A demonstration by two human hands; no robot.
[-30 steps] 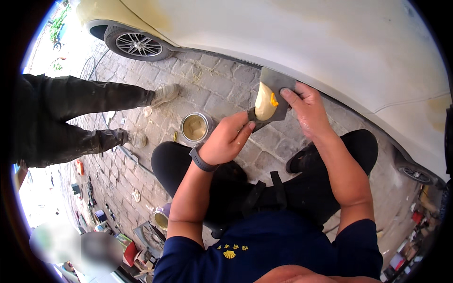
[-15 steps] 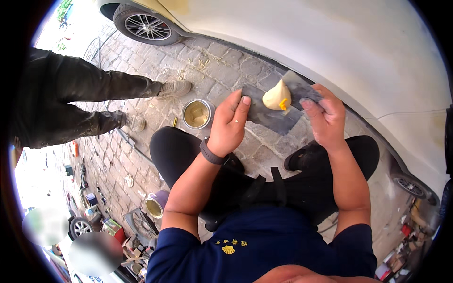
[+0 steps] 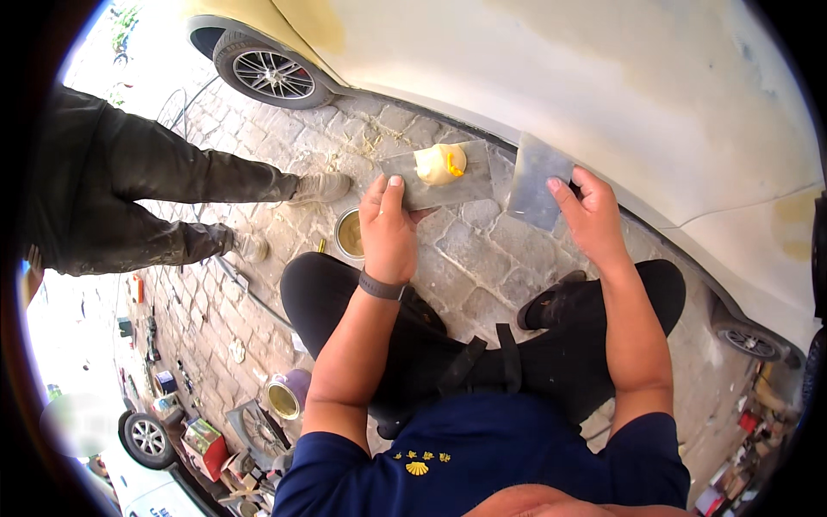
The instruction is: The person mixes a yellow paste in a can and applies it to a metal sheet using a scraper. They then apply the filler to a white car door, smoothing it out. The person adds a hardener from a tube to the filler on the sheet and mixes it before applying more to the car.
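Note:
My left hand (image 3: pixel 389 231) is closed on the edge of a flat grey sheet (image 3: pixel 476 179), thumb on top. On that sheet sits a lump of cream putty (image 3: pixel 431 166) with a bright orange-yellow streak of paste (image 3: pixel 455 164) on its right side. My right hand (image 3: pixel 594 215) pinches a thin grey spreader (image 3: pixel 536 183) between thumb and fingers. This spreader is held apart from the putty, near the car's side. Partly behind my left wrist stands an open tin (image 3: pixel 348 237) with yellowish stuff inside.
A car's pale door panel (image 3: pixel 517 69) with yellowish patches rises ahead. A person's dark-trousered legs (image 3: pixel 172 168) stand at the left. Stone paving (image 3: pixel 482 246) lies underneath. A purple tin (image 3: pixel 297 388), a hose (image 3: pixel 258 302) and clutter (image 3: pixel 202 448) are at the lower left.
My hands have moved apart: the sheet with the putty went left, and the spreader drew away from the lump. The spreader is now turned more upright.

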